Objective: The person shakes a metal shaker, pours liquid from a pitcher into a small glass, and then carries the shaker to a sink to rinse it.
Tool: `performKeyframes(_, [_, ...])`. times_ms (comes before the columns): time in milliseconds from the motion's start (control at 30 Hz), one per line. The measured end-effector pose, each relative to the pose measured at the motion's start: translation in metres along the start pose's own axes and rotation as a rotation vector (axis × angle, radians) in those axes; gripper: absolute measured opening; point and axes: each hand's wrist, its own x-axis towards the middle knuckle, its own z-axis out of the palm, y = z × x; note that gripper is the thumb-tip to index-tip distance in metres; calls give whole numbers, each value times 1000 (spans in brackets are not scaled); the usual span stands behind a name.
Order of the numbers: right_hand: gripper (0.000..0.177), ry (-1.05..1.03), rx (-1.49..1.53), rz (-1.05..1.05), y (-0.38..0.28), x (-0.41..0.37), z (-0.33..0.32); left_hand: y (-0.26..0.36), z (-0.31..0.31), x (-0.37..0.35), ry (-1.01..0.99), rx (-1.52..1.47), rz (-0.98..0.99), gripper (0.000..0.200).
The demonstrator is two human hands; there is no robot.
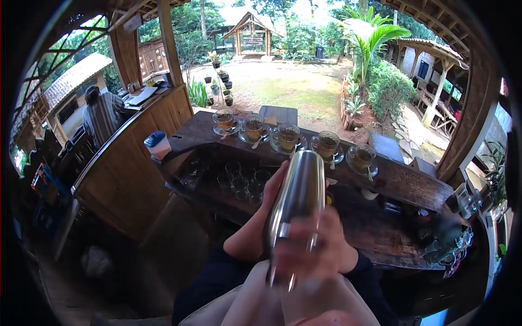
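Observation:
A shiny stainless-steel cylinder [300, 190], perhaps a flask or shaker, is held tilted in front of me. My left hand [273, 187] is closed around its left side near the upper end, with some fingers hidden behind the metal. Smeared by motion, my right hand [321, 244] wraps the lower part from the right. Beyond the cylinder, several clear glass cups [286, 137] of amber drink stand in a row on saucers with spoons. They rest on the raised ledge of a dark wooden counter [405, 187].
Upturned-looking glasses [239, 179] sit on the shelf below the ledge. A blue-lidded tub [157, 144] stands at its left end. More glassware [459, 239] is at the right. A person in a striped shirt [103, 117] is behind the left counter [136, 163].

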Motion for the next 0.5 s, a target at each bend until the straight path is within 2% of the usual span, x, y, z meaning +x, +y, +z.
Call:
performKeyframes(67, [23,54,130,-268,-14,-3,10,-5,-5,4,-403,115,446,55])
performKeyframes(133, [23,23,73,-183,-3,-9,24,10,-18,-5,-415,155,419,54])
performKeyframes(200, [24,-63,27,-17,27,-23,46,28,-36,-23,100,-402,-90,52])
performKeyframes(233, [34,-41,81,174,44,-37,65,17,-93,-21,36,-303,147,51])
performKeyframes(267, [46,49,151,500,54,-50,88,6,-141,-18,-29,-197,384,51])
performKeyframes(300, [45,124,259,871,51,-39,92,8,-103,-21,271,-97,380,46])
performKeyframes(333, [45,117,263,863,47,-31,87,13,-59,-21,562,7,369,43])
performKeyframes(400, [41,124,237,577,40,-12,73,19,-52,-41,145,-246,324,46])
performKeyframes(433, [34,69,227,324,25,1,63,34,-34,-44,-48,-312,54,48])
performKeyframes(467, [26,-51,95,35,15,13,48,40,-7,-49,87,-33,81,56])
performKeyframes(500, [22,84,164,-71,-3,17,50,34,-11,-52,-50,67,224,61])
